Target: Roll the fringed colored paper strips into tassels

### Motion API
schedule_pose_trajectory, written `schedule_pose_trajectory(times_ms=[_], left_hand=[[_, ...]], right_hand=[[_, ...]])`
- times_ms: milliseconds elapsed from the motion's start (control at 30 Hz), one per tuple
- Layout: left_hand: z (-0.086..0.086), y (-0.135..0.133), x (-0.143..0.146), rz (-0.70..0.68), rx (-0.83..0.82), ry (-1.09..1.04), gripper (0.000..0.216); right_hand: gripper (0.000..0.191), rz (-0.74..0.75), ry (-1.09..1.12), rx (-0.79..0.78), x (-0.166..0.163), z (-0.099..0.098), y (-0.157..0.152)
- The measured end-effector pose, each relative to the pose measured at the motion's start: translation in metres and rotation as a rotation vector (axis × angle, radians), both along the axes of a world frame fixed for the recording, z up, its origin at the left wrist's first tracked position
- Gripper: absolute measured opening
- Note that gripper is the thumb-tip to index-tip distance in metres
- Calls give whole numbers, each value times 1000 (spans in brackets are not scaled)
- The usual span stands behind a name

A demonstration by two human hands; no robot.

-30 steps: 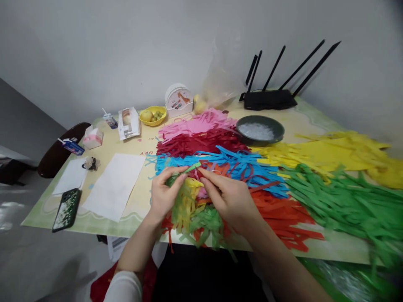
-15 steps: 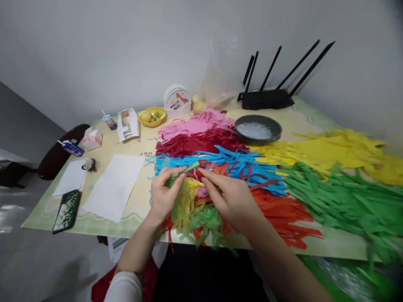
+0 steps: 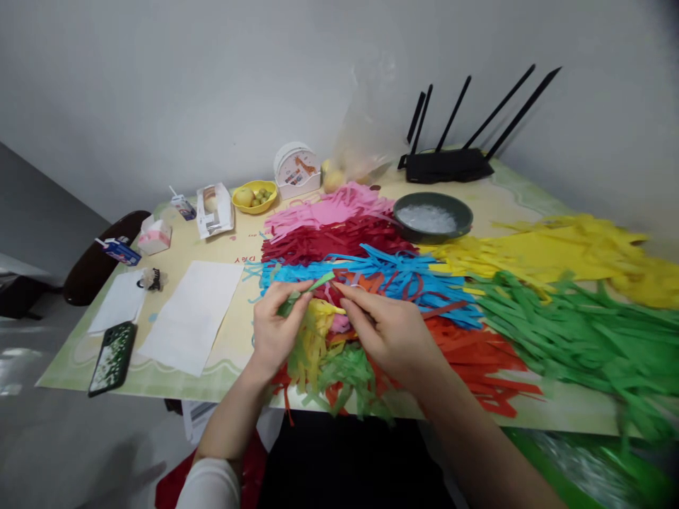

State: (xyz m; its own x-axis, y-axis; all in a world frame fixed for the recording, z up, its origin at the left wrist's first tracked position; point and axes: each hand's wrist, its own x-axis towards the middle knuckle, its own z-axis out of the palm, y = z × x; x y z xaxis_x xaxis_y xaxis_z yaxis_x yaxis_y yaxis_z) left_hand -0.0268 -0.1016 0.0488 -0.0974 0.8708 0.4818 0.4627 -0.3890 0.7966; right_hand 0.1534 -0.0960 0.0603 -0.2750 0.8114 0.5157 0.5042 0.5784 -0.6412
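My left hand (image 3: 276,329) is closed, pinching a green paper strip (image 3: 312,286) between thumb and fingers. My right hand (image 3: 395,336) sits just right of it, fingers curled down into a mixed bundle of yellow, green, pink and red strips (image 3: 323,353) at the table's near edge; what it grips I cannot make out. Behind the hands lie sorted piles of strips: blue (image 3: 392,272), dark red (image 3: 329,240), pink (image 3: 332,208), orange-red (image 3: 477,360), green (image 3: 583,339) and yellow (image 3: 556,251).
A dark bowl with white contents (image 3: 432,215) stands behind the piles, a black router (image 3: 445,164) by the wall. Left of the hands lie white sheets (image 3: 194,311), a phone (image 3: 111,355), small cartons, a yellow fruit bowl (image 3: 255,194) and a round tin (image 3: 296,168).
The hands have barely moved; the view has shifted slightly, and the fingers keep working the green strip at the same spot.
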Motion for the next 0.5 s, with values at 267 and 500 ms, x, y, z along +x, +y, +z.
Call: schedule_pose_trajectory(times_ms=[267,500], left_hand=[[-4,0,-3,1,189,266,23],[-2,1,0,-162,236,465,27]], right_hand=[[41,134,112,-285,6,6,3],[38,377,485,-694,4,-4,25]])
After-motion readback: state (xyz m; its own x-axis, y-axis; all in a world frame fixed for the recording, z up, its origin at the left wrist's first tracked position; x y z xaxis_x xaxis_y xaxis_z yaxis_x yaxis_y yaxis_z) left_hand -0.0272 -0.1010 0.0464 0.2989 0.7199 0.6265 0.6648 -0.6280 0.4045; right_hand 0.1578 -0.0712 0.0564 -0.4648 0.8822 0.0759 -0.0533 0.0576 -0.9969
